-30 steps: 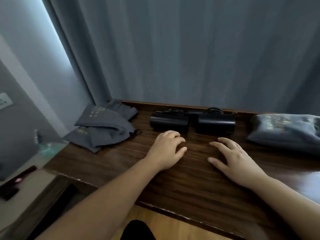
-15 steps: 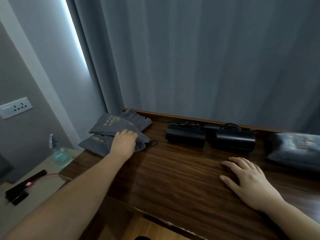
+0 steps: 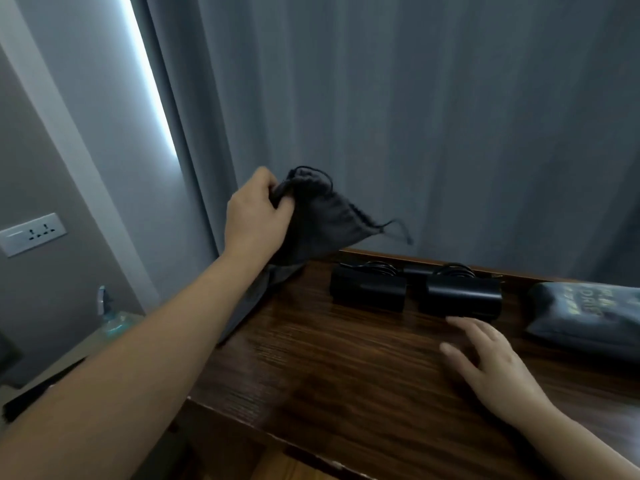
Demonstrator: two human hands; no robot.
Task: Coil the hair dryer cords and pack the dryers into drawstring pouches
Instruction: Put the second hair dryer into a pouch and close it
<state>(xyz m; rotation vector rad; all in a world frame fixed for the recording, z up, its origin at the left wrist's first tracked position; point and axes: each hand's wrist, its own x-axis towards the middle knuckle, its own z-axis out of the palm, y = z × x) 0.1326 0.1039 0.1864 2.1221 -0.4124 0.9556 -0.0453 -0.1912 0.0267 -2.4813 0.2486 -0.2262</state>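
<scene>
While your left hand [image 3: 258,211] grips a dark grey drawstring pouch [image 3: 320,216] by its gathered mouth, fingers curled tight on the fabric, the pouch hangs in the air above the table's ten o'clock corner, its cord end [image 3: 398,226] trailing toward three o'clock. Your right hand [image 3: 491,365] lies flat on the wooden table [image 3: 346,368], fingers straight and slightly spread, their tips just short of the nearer hair dryer. Two black hair dryers sit side by side at twelve o'clock along the back edge, the left one [image 3: 367,289] and the right one [image 3: 462,299], each with coiled cord behind it. A filled pouch [image 3: 585,313] with gold lettering rests at two o'clock. More grey fabric [image 3: 256,296] drapes at the table's left edge under your forearm.
</scene>
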